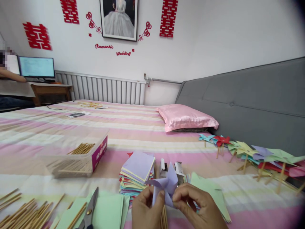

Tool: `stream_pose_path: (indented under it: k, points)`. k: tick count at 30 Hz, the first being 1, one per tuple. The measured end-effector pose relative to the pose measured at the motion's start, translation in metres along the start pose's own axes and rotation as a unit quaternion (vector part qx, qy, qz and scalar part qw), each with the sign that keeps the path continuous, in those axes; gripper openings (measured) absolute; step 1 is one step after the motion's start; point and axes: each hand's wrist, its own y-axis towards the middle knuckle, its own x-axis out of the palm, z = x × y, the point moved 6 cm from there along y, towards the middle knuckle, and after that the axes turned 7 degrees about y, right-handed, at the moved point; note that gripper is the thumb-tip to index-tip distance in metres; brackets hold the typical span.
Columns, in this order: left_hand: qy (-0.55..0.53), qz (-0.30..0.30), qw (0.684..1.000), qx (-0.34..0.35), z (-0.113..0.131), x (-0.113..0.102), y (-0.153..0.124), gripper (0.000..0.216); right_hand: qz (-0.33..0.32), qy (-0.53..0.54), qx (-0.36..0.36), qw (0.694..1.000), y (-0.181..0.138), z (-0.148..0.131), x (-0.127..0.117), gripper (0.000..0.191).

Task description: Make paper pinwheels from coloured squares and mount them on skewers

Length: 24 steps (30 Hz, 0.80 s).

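A purple paper pinwheel (168, 184) is pinched between my two hands at the lower middle. My left hand (148, 206) grips it with the thumb pressed on its front. On the other side, my right hand (194, 203) closes its fingertips on the pinwheel's lower right edge. Behind the left hand stands a stack of coloured paper squares (137, 167), purple on top. Two small open boxes (179, 170) are just beyond the pinwheel. Several wooden sticks (164, 218) lie below it, between the hands. Green paper sheets (207, 186) spread beside my right hand.
Scissors (89, 210) rest on green paper (108, 206) at the lower left, near loose wooden sticks (35, 213). A clear plastic box (71, 159) holds more sticks. Several finished pinwheels (246, 148) line the right side by the grey headboard (250, 95). A pink pillow (187, 117) lies farther back.
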Motion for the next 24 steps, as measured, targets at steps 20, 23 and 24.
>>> stream_pose_path:
  k: [20, 23, 24]
  points:
    - [-0.056, -0.069, 0.996, 0.005, -0.018, 0.01, 0.004, 0.011, 0.026, -0.04, -0.018, 0.999, 0.002, 0.01, -0.005, 0.013]
    - [-0.032, -0.095, 0.995, 0.005, -0.015, 0.012, 0.003, 0.008, 0.032, -0.024, -0.016, 0.999, 0.002, 0.01, -0.005, 0.011]
    - [-0.029, -0.098, 0.995, 0.005, -0.015, 0.012, 0.002, 0.007, 0.032, -0.026, -0.016, 0.999, 0.002, 0.01, -0.005, 0.011]
